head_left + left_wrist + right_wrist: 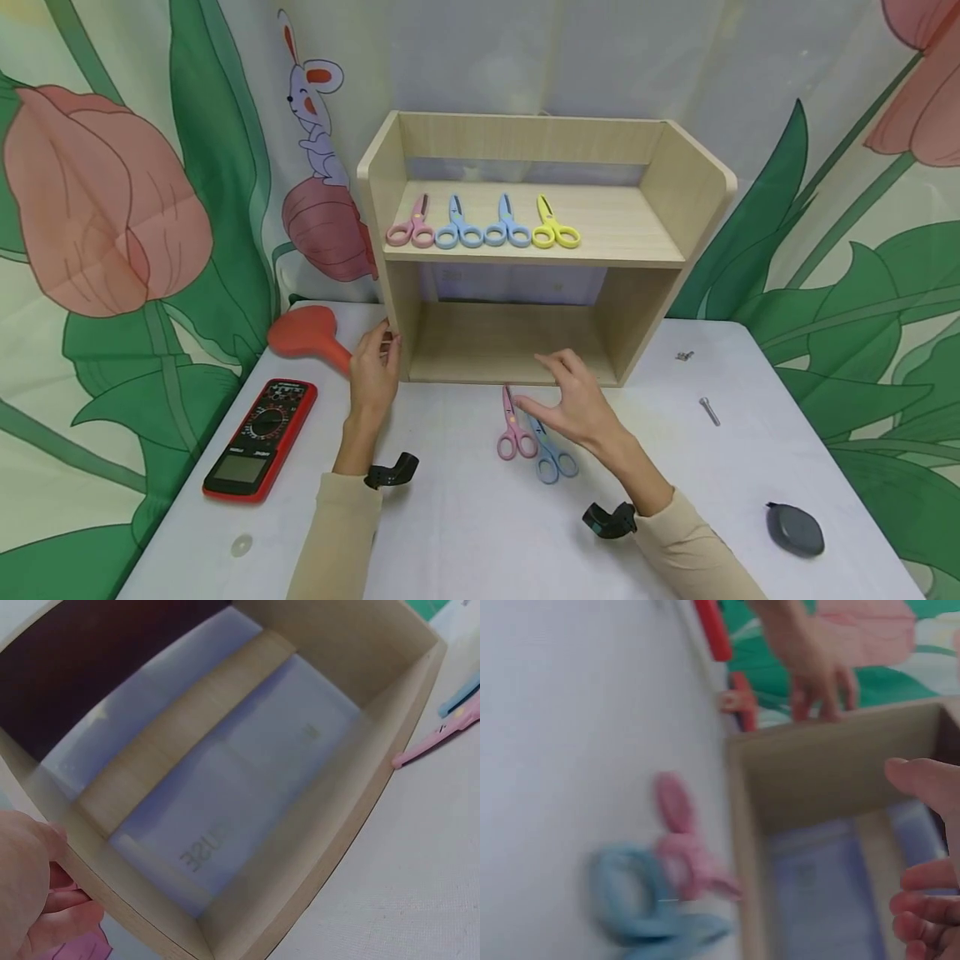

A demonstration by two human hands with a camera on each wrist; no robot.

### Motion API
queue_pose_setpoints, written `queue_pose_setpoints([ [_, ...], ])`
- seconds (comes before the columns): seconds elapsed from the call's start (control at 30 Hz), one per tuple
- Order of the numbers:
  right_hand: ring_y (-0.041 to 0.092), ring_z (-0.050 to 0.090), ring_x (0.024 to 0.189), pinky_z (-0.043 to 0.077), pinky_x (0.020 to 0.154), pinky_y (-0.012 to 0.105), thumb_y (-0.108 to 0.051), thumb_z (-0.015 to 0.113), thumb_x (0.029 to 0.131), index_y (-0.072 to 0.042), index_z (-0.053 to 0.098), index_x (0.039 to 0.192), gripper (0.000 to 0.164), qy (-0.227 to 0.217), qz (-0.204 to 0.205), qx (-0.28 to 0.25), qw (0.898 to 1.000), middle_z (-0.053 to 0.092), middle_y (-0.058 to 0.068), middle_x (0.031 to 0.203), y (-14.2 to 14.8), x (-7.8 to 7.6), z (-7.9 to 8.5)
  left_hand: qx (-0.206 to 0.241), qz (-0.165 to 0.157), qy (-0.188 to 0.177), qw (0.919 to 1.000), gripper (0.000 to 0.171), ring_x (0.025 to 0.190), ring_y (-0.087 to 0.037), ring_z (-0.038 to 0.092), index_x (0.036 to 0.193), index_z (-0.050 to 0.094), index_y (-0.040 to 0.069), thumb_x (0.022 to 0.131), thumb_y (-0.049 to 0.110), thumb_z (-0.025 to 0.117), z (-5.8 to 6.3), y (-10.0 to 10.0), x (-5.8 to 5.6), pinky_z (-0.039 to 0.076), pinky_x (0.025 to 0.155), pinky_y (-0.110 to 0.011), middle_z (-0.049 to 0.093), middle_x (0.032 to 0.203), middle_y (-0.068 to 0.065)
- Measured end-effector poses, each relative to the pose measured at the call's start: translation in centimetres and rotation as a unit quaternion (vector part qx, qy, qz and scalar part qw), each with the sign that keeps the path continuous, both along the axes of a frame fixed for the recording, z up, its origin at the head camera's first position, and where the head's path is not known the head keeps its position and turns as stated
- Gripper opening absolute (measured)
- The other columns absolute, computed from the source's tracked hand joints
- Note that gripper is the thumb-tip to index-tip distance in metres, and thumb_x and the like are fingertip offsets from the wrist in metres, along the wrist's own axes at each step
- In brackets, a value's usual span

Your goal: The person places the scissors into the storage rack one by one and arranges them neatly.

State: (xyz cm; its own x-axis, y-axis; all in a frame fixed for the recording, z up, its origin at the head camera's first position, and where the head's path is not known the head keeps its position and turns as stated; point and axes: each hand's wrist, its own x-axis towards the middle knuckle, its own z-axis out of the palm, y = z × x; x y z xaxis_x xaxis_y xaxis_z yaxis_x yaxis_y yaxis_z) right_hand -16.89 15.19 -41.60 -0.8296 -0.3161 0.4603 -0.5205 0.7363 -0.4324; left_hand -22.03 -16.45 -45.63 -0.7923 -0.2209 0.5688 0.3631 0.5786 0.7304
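A small two-tier wooden shelf (517, 342) stands on the white table. My left hand (373, 371) touches the outside of its left side panel (127, 904) with loosely bent fingers. In front of the lower opening, my right hand (573, 400) hovers with thumb and fingers spread, holding nothing. Below it, pink scissors (514, 435) and blue scissors (550, 454) lie on the table, the blue blades partly hidden by the hand. On the upper board, side by side, are pink scissors (411, 229), two blue scissors (457, 229) (507, 227) and yellow scissors (553, 229).
Left of the shelf lie a red paddle-shaped object (303, 331) and a red-and-black multimeter (260, 439), with a small translucent disc (242, 545) nearer. At right are a bolt (709, 411), small metal bits (684, 356) and a dark rounded case (795, 529). A printed curtain hangs behind.
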Motion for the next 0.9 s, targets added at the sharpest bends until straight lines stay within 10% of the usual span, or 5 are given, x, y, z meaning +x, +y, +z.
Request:
queue_pose_setpoints([
  [0.37, 0.012, 0.050, 0.082, 0.050, 0.072, 0.027, -0.050, 0.086, 0.072, 0.000, 0.072, 0.113, 0.066, -0.095, 0.006, 0.051, 0.994, 0.057, 0.004, 0.097, -1.4, 2.2, -6.4, -0.006, 0.003, 0.015, 0.9999, 0.033, 0.094, -0.036, 0.071, 0.131, 0.061, 0.000, 0.099, 0.011, 0.062, -0.1, 0.0, 0.0, 0.063, 0.078, -0.047, 0.066, 0.107, -0.024],
  [0.9, 0.011, 0.044, 0.063, 0.046, 0.058, 0.025, -0.048, 0.085, 0.070, -0.006, 0.066, 0.080, 0.048, -0.055, -0.017, 0.125, 0.990, 0.048, 0.000, 0.084, -2.6, 2.6, -7.9, -0.010, 0.010, 0.010, 0.9999, 0.033, 0.093, -0.036, 0.071, 0.130, 0.061, 0.000, 0.099, 0.011, 0.063, 0.1, 0.1, 0.2, 0.063, 0.078, -0.046, 0.066, 0.107, -0.024],
])
